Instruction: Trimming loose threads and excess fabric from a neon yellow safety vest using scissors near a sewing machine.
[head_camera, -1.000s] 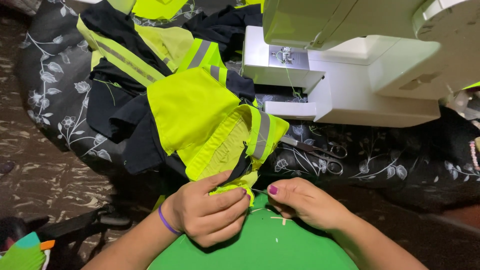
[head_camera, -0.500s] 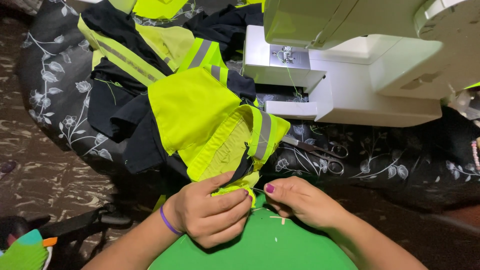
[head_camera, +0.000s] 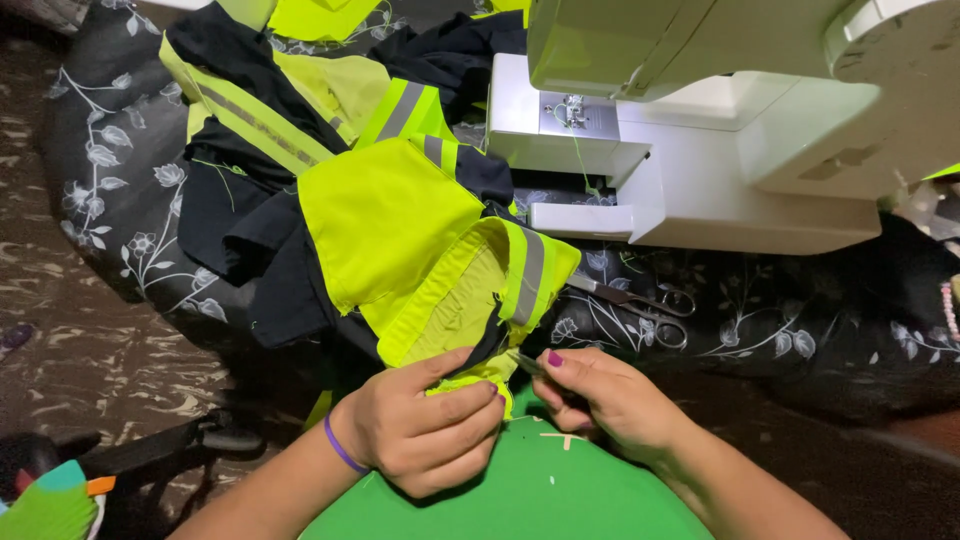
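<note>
A neon yellow garment (head_camera: 410, 230) with grey reflective stripes and black panels lies spread over a dark flowered cloth. My left hand (head_camera: 425, 430) pinches the garment's lower edge between thumb and fingers. My right hand (head_camera: 600, 395) is close beside it, fingers curled around a small thin metal tool (head_camera: 527, 363) whose tip points at the pinched seam. Both hands rest above a green surface (head_camera: 540, 495) at the bottom centre.
A white sewing machine (head_camera: 720, 140) stands at the upper right. Metal scissors (head_camera: 640, 300) lie on the dark flowered cloth (head_camera: 110, 180) just below it. More yellow and black fabric is piled at the top. A colourful object (head_camera: 50, 505) shows at the bottom left corner.
My left hand has shifted its grip slightly on the garment edge, and my right hand has edged closer to the seam. The garment has barely moved.
</note>
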